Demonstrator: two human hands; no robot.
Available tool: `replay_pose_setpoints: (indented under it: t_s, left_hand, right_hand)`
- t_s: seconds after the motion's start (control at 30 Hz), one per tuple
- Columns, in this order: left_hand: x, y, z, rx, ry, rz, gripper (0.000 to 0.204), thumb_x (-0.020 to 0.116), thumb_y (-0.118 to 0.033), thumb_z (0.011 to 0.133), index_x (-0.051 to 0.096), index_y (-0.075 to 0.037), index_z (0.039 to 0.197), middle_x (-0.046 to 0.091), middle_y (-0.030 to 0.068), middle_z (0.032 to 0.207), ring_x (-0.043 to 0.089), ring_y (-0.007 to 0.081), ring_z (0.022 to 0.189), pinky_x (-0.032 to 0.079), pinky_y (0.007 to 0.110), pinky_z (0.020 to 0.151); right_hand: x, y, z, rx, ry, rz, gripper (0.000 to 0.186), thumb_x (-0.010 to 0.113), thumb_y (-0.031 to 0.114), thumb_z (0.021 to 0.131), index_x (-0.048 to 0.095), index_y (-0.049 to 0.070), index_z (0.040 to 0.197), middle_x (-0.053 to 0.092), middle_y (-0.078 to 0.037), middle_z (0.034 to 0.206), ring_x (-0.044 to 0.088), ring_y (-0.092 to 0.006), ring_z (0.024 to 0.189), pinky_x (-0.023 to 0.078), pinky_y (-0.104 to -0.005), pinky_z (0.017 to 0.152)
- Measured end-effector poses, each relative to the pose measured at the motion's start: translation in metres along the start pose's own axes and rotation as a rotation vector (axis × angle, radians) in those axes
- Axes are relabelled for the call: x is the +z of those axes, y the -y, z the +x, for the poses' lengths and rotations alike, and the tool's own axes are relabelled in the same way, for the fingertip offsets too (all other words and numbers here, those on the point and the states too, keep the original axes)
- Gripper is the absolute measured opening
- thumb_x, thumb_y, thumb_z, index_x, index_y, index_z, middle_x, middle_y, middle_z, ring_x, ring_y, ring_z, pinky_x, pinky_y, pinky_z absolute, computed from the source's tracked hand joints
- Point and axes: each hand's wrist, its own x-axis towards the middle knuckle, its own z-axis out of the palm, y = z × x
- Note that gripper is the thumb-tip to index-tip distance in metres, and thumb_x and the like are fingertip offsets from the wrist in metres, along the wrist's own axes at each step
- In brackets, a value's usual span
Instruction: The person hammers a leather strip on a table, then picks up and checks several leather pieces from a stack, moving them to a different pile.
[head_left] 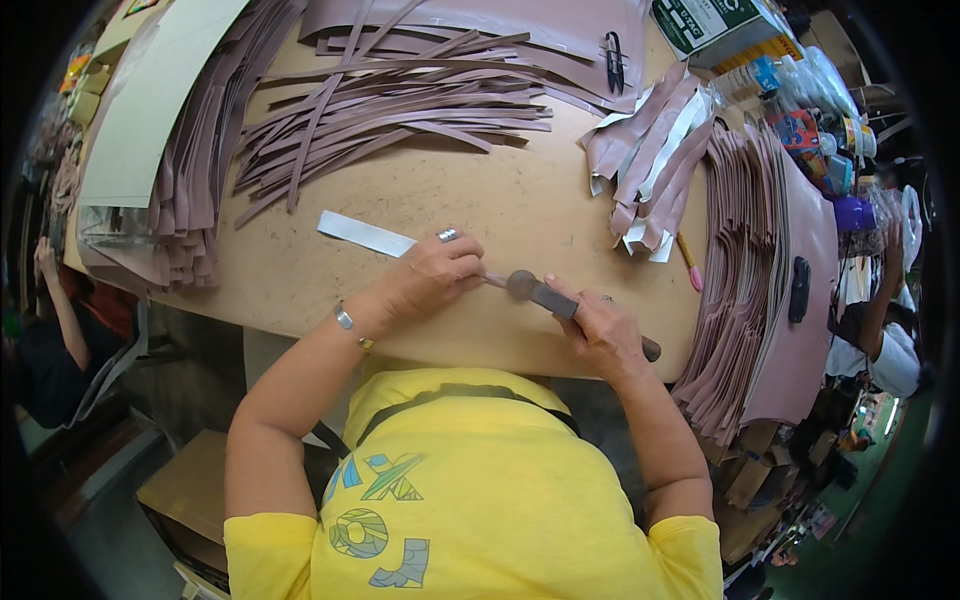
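My left hand (pixel 432 274) pinches a pale strip (pixel 365 232) on the table, with a narrow mauve part (pixel 495 281) extending rightward from my fingers. My right hand (pixel 606 336) grips a hammer (pixel 548 297), its round face lying over the narrow part, just right of my left fingers; whether they touch I cannot tell. Beyond my hands lie a pile of narrow mauve strips (pixel 390 110) and a bundle of wider mauve and white pieces (pixel 650 150).
Stacked mauve pieces line the left (pixel 185 180) and right (pixel 735 270) edges of the table (pixel 300 280). Scissors (pixel 613 62), a pink-tipped tool (pixel 690 262), boxes (pixel 708 25) and bags sit around. Co-workers show at far left (pixel 55 340) and far right (pixel 880 350).
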Motion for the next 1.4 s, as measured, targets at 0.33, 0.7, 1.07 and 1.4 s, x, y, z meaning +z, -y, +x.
replay_pose_setpoints:
  t_s: [0.33,0.7,1.07,1.4]
  left_hand:
    - [-0.001,0.003,-0.002,0.027,-0.025,0.002,0.011,0.072,-0.004,0.072,0.063,-0.004,0.079,0.059,0.0057,0.086,0.057,0.0258,0.082,0.049,0.035,0.07]
    - [0.022,-0.006,0.002,0.018,-0.051,0.014,0.012,0.071,-0.005,0.072,0.062,-0.005,0.079,0.059,0.006,0.086,0.058,0.025,0.081,0.05,0.035,0.068]
    - [0.013,-0.004,-0.003,0.044,-0.047,0.042,0.012,0.071,-0.005,0.072,0.063,-0.005,0.08,0.059,0.0054,0.084,0.057,0.0247,0.079,0.05,0.034,0.068]
    - [0.012,-0.003,-0.002,0.063,-0.033,0.031,0.012,0.072,-0.006,0.072,0.063,-0.005,0.081,0.059,0.0054,0.085,0.057,0.0248,0.081,0.05,0.034,0.069]
  right_hand:
    - [-0.006,0.018,0.012,-0.017,0.048,-0.112,0.061,0.063,0.005,0.072,0.054,0.022,0.13,0.049,-0.003,0.063,0.054,-0.0206,0.053,0.047,-0.0345,0.051]
    - [-0.015,0.009,-0.006,0.043,-0.005,-0.04,0.058,0.061,0.005,0.075,0.055,0.022,0.13,0.054,-0.003,0.067,0.056,-0.0217,0.056,0.047,-0.0355,0.051]
    - [-0.007,0.001,-0.006,0.007,-0.007,-0.021,0.058,0.061,0.004,0.074,0.056,0.022,0.128,0.054,-0.002,0.067,0.055,-0.0205,0.054,0.046,-0.0348,0.05]
    - [-0.007,0.011,0.004,-0.015,0.023,-0.043,0.06,0.065,0.004,0.072,0.055,0.021,0.129,0.051,-0.005,0.066,0.053,-0.0226,0.055,0.045,-0.0356,0.051]
